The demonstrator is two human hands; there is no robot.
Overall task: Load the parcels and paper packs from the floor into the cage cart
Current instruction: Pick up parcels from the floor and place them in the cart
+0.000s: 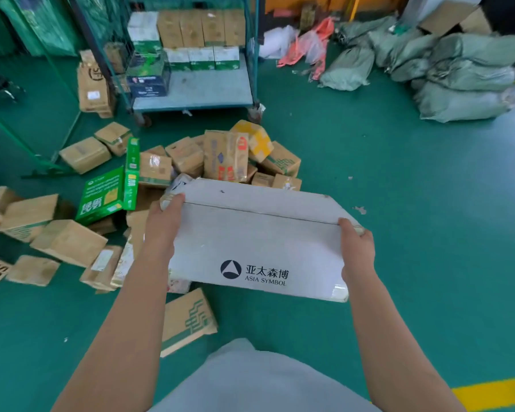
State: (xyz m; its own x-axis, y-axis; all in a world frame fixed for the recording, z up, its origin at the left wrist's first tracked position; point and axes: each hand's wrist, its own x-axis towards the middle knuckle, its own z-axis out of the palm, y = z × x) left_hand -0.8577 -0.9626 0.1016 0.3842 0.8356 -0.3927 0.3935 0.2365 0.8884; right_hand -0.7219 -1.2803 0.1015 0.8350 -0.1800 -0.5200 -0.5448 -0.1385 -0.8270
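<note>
White box [259,239], printed "ASIA SYMBOL": held off the floor [399,203] at both ends, above the scattered heap. Left hand [164,221] gripped the left end, fingers curled over the top edge; right hand [356,248] gripped the right end likewise, thumb on top.

Cage cart [191,84], green wire frame on castors: stood beyond the heap, part-loaded. Brown cartons [199,28] stacked at its back over a row of white-and-green packs [202,58]; dark blue boxes [147,81] at its left.

Brown parcels [226,156]: many, strewn on the floor between the cart and the person, some tilted, some leaning on each other.

Green paper packs [101,194]: two among the parcels at left, one flat and tilted, one on edge.

Grey-green sacks [458,72]: piled at far right, well apart from the cart.
</note>
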